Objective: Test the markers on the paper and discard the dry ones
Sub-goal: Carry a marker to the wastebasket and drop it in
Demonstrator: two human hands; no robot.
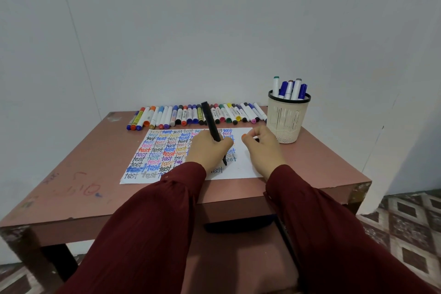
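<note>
The left hand (207,149) is holding a black marker (211,122) in its grip, tip on the paper (241,168). I cannot tell the right hand's (261,148) grip. The sleeve (167,198) may be smearing fresh ink.

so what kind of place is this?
Likely a plain room at home, not a lab: small worn table against a bare white wall, patterned floor tiles, a row of markers beside a pen cup.

Left hand (207,148) grips a black marker (211,122) in writing pose, right hand (261,149) beside it, fingers (248,138) curled.
</note>
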